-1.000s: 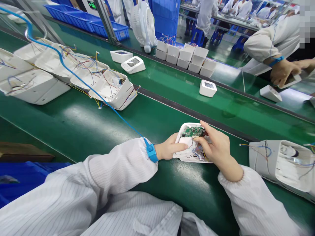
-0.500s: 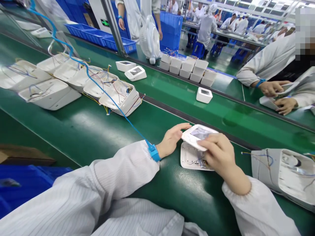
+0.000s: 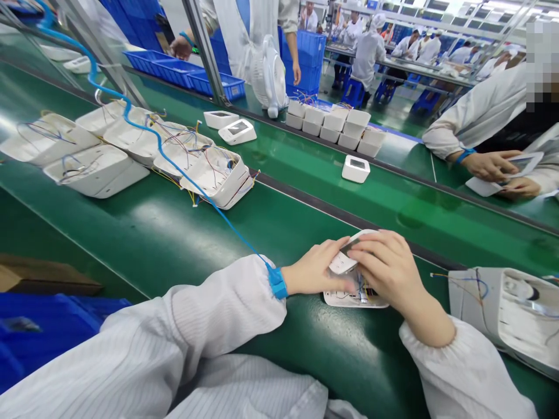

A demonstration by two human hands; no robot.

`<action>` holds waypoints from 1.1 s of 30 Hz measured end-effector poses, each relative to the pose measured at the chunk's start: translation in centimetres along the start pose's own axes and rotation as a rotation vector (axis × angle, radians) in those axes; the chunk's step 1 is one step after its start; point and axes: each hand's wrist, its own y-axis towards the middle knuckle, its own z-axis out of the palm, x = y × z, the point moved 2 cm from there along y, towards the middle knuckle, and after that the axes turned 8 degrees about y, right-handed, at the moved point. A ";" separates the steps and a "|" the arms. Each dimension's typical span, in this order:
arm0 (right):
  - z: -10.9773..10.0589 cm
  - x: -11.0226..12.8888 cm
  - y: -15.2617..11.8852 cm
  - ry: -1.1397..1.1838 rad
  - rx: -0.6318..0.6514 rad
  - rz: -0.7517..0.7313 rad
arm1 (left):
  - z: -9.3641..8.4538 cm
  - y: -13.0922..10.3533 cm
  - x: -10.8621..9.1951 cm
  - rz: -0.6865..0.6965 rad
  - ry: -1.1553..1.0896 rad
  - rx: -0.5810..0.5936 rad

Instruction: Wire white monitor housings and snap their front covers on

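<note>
Between my hands a white front cover with a dark screen is tilted above an open white back housing. My left hand, with a blue wrist strap, grips the cover's left edge, fingers on top and thumb below. The thumb is smeared by motion. Closed over the cover's right side is my right hand, its fingers across the screen. Wires and small parts show inside the housing, which lies on the green table; its far part is hidden.
Several white shells with loose wires stand to the left, and another wired shell at the right. A small white unit sits on the green belt. A blue cord runs to my wrist. Across the belt, a co-worker's hands hold white parts.
The cover has come lower and tilted more steeply over the housing. My left hand has moved right and closed on its edge; my right hand has shifted higher on the cover.
</note>
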 end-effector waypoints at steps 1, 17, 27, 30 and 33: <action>0.0 0.1 0.0 0.031 0.031 -0.021 | 0.0 -0.1 0.0 0.008 0.008 0.012; 2.6 -4.4 -2.1 0.277 0.096 0.627 | -0.2 -0.6 0.2 -0.012 -0.184 -0.237; 2.6 -2.5 -1.1 0.091 0.308 0.619 | 0.5 -1.0 -0.1 0.312 -0.493 -0.189; 1.9 -1.6 -0.9 0.029 0.300 0.486 | 0.8 -1.1 0.2 0.299 -0.573 -0.194; 1.6 -0.4 -0.7 -0.003 0.413 0.369 | 1.0 -1.1 0.5 0.284 -0.616 -0.186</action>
